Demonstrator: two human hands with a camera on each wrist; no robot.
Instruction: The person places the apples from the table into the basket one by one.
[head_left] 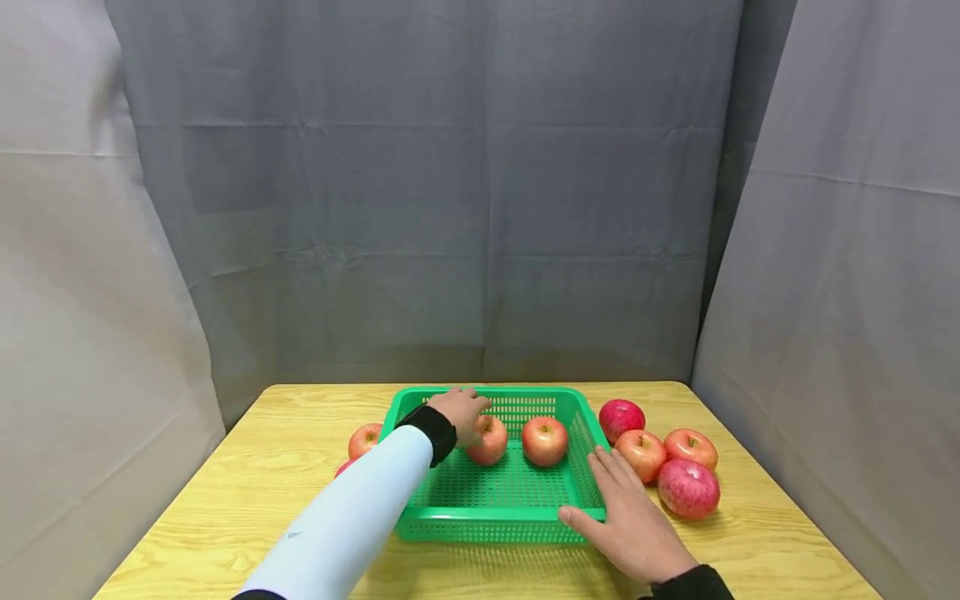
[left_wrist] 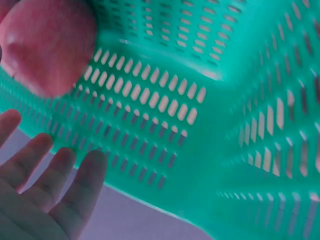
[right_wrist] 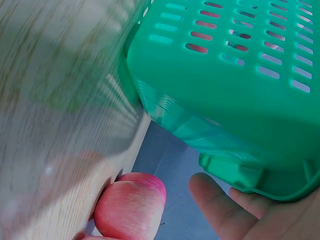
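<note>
A green plastic basket (head_left: 495, 514) with slotted walls stands in the middle of the table. Inside it, one red-yellow apple (head_left: 489, 442) sits beside my left hand (head_left: 461, 412), and another apple (head_left: 545, 442) lies to its right. In the left wrist view, the left fingers (left_wrist: 82, 192) are spread and fairly straight, with a gap between them and an apple (left_wrist: 47, 47). My right hand (head_left: 633, 525) is at the basket's front right corner, fingers extended along the outside. The right wrist view puts this hand (right_wrist: 270, 220) against the basket's rim (right_wrist: 280, 192).
Right of the basket several apples lie grouped, among them a dark pink one (head_left: 688, 489) and a red one (head_left: 621, 418). On the left, an apple (head_left: 364, 439) and a pinkish fruit (head_left: 344, 468) are partly hidden. Grey cloth (head_left: 420, 208) hangs behind the wooden table (head_left: 292, 442).
</note>
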